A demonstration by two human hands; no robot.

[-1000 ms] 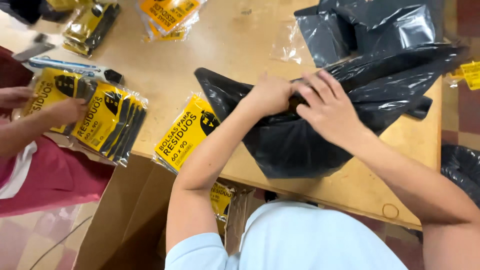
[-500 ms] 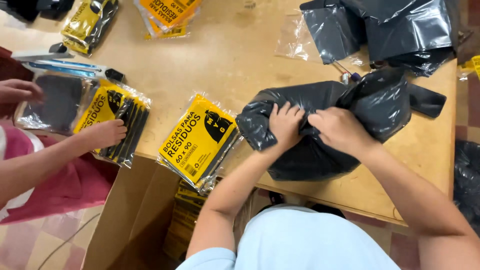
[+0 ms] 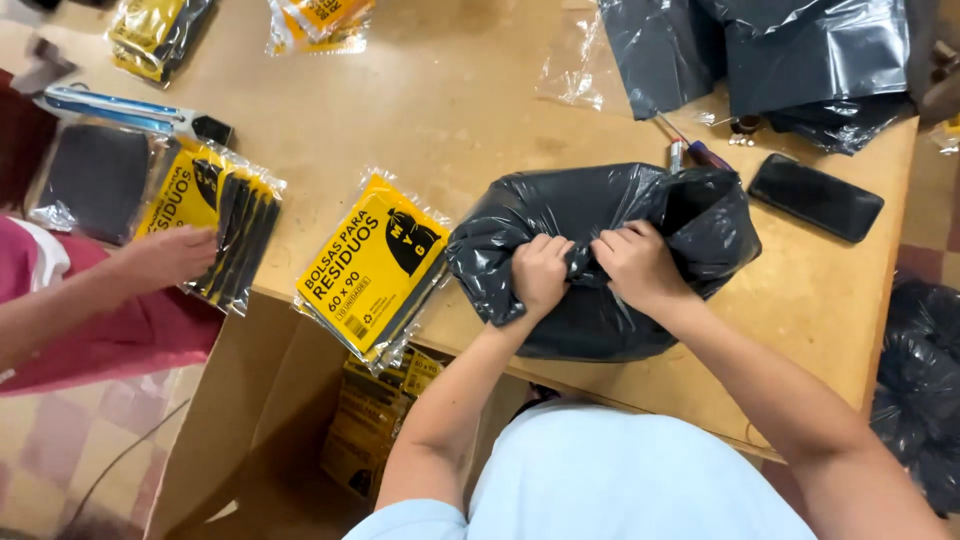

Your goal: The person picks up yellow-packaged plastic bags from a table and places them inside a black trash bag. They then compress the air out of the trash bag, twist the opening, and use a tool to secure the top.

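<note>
Both hands, left hand (image 3: 540,272) and right hand (image 3: 638,268), pinch the bunched black bag (image 3: 600,255) at the counter (image 3: 480,120) edge, seemingly half gathered, folding down left, beside finished yellow packets (image 3: 370,265).

Bag (image 3: 600,215) under both hands: glossy black. Packs (image 3: 372,268) at table edge: yellow w/ black print, clear wrap. Table (image 3: 470,110): light tan wood. Phone (image 3: 815,197): black. Co-worker's sleeve (image 3: 12,262): pink. Floor (image 3: 60,455): pink/cream checks.

Black phone (image 3: 815,197) lies near yellow packets (image 3: 372,270).
</note>
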